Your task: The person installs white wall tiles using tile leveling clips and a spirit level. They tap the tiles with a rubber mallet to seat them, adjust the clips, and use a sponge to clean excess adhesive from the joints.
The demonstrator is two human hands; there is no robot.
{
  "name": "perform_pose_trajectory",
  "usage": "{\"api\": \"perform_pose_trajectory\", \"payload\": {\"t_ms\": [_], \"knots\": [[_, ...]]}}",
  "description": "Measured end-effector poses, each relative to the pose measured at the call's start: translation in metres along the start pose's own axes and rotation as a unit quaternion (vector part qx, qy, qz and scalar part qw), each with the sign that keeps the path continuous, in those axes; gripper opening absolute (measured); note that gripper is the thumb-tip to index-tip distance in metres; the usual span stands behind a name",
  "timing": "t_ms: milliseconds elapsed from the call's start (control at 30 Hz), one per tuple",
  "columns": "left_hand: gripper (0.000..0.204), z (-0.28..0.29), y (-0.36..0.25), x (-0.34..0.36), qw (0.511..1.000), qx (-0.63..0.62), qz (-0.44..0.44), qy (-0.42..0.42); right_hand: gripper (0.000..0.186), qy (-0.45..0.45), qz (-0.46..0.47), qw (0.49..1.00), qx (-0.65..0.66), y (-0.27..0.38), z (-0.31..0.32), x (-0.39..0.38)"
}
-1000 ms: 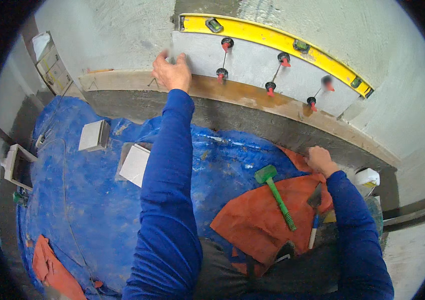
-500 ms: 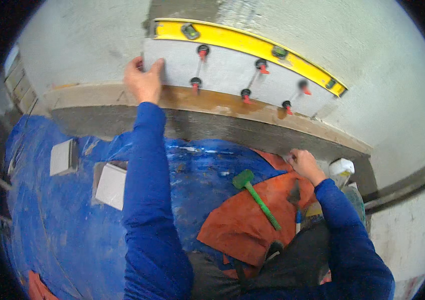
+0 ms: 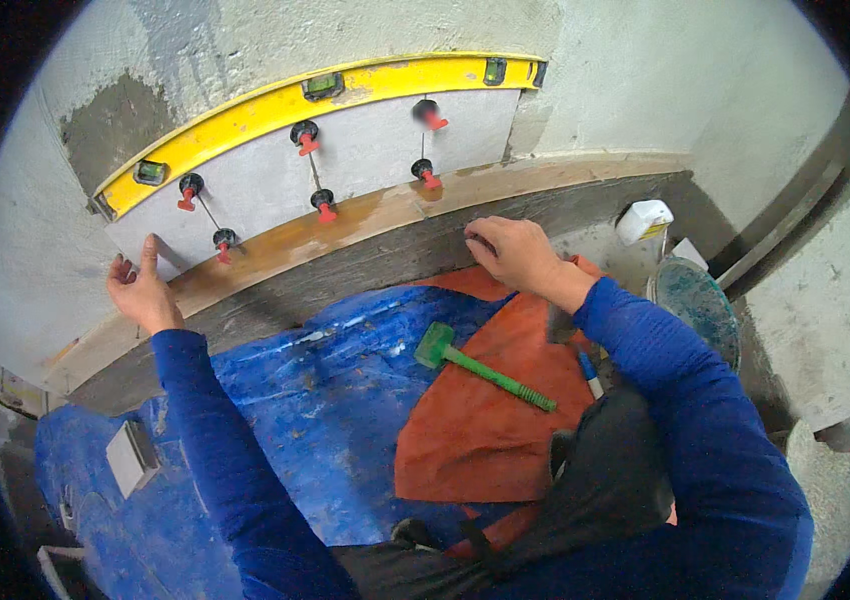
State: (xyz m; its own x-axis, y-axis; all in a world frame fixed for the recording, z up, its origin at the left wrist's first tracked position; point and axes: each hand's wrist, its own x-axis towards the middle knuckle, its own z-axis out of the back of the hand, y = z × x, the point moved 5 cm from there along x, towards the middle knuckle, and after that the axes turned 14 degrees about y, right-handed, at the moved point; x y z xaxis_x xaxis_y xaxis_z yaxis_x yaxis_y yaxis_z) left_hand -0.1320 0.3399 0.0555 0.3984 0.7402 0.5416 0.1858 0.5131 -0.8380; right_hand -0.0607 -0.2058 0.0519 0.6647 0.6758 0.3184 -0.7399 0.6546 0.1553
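Note:
A row of white tiles (image 3: 370,147) stands against the wall, with several black-and-red tile levelling clips (image 3: 307,138) at the joints. Along its upper edge runs a yellow spirit level (image 3: 405,76). My left hand (image 3: 143,292) is at the row's left end, thumb and fingers apart around the lower corner of the end tile; whether it touches is unclear. In front of the grey strip below the wooden batten (image 3: 475,190), my right hand (image 3: 520,255) has its fingers curled together. Anything inside them is hidden.
A green mallet (image 3: 485,368) lies across an orange cloth (image 3: 445,455) on the blue tarp (image 3: 285,430). Loose tiles (image 3: 132,460) sit at left. To the right stand a white bottle (image 3: 645,221), a bucket (image 3: 697,300) and a blue-and-white marker (image 3: 591,375).
The view has swung to the right. My right hand has risen from beside the orange cloth toward the batten. My left hand stays near the left end of the tile row, now lower.

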Motion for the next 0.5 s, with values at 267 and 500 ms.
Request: {"api": "perform_pose_trajectory", "payload": {"t_ms": [267,500], "knots": [[0.078,-0.004,-0.007,-0.004,0.999,0.031,0.019,0.020,0.016,-0.016,0.033,0.999,0.036,0.012,0.013,-0.005],[0.082,-0.001,-0.001,0.002,0.999,0.045,0.001,0.029,0.016,-0.003,0.026,0.999,0.036,0.016,0.020,-0.011]]}}
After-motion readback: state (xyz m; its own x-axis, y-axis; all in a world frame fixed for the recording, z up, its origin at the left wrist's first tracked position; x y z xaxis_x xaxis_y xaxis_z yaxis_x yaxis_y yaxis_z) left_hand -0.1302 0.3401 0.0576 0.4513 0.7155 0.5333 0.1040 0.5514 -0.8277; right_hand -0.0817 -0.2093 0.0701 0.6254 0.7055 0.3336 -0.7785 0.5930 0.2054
